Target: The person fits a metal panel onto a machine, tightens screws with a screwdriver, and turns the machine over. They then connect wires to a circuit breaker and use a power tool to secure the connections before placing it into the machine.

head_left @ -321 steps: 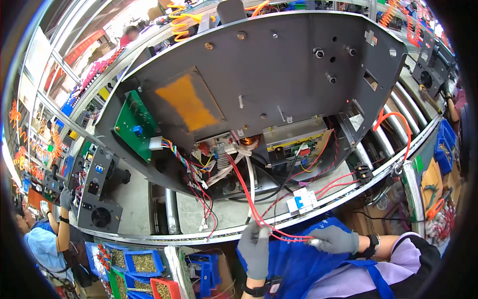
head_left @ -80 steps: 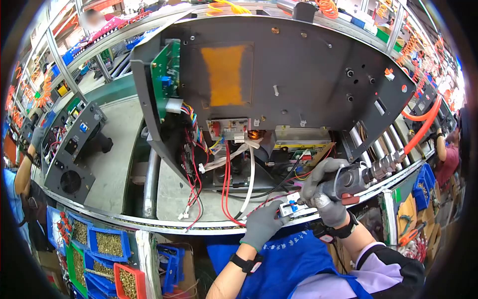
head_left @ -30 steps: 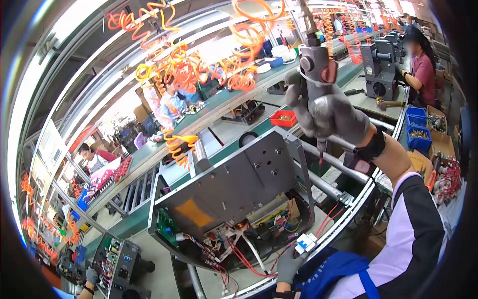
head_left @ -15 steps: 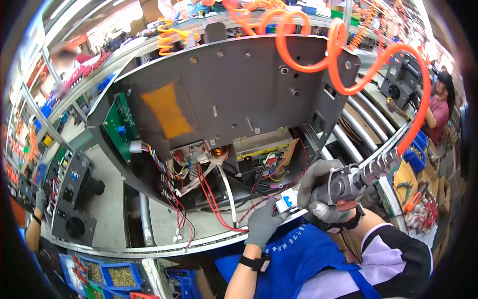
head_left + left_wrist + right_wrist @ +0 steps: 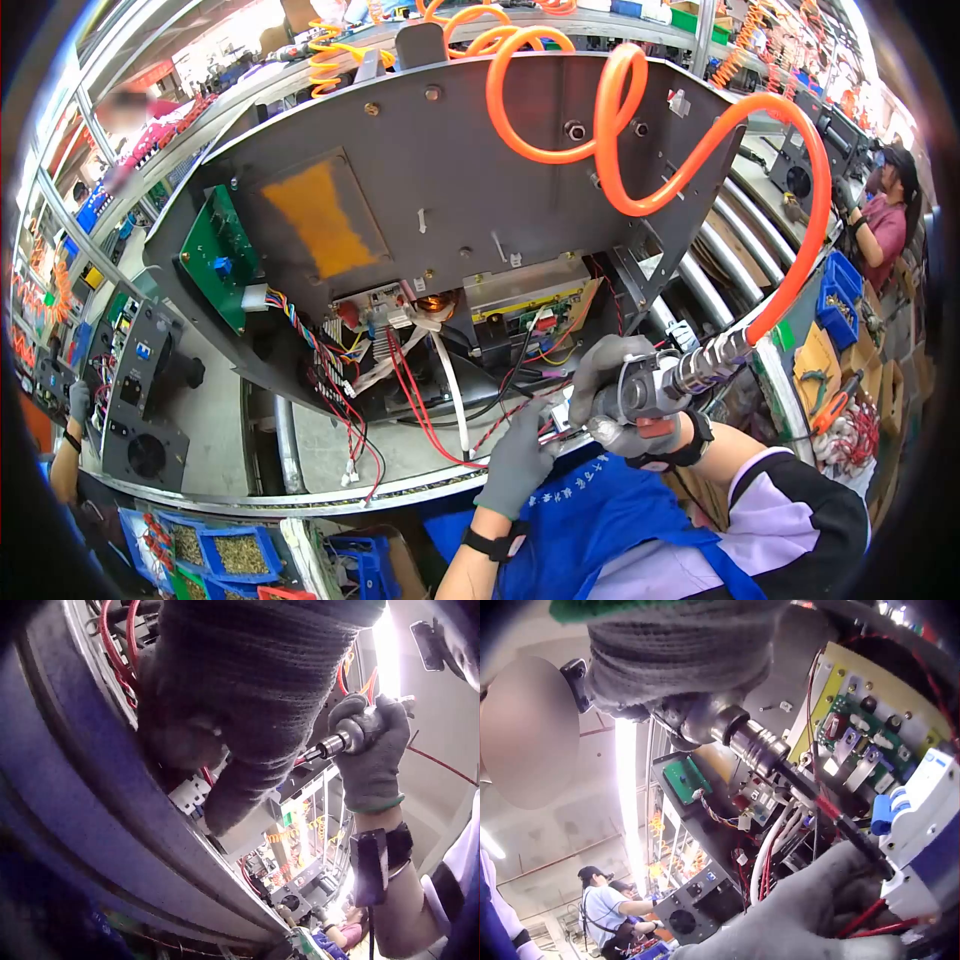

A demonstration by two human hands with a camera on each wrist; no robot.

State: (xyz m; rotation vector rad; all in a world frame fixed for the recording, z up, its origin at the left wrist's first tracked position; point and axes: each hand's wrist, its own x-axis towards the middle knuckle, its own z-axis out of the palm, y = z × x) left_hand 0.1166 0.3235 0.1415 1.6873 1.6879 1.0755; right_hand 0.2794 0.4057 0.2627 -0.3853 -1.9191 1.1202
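Note:
In a grey glove, my right hand [image 5: 625, 400] grips a pneumatic screwdriver [image 5: 650, 385] attached to a coiled orange hose [image 5: 825, 190]. The right wrist view shows the driver's bit [image 5: 840, 821] reaching the lower end of a white breaker with a blue lever [image 5: 922, 825]. My gloved left hand [image 5: 517, 465] holds the breaker and red wires [image 5: 877, 919] at that end; how its fingertips lie is partly hidden. Behind both hands stands a large dark metal chassis [image 5: 470, 200] with a green circuit board [image 5: 218, 258], coloured wires and a white cable inside.
Metal rollers [image 5: 740, 250] lie right of the chassis. Another dark unit [image 5: 145, 400] stands at the left. Blue bins of small parts [image 5: 240, 552] are at lower left, more blue bins [image 5: 840, 305] at right beside orange-handled pliers [image 5: 830, 405]. Other people work at both sides.
The right hand has come down from above the rollers with the screwdriver to the breaker. The left hand has stayed at the breaker, now with its fingers raised more upright. The orange hose has shifted.

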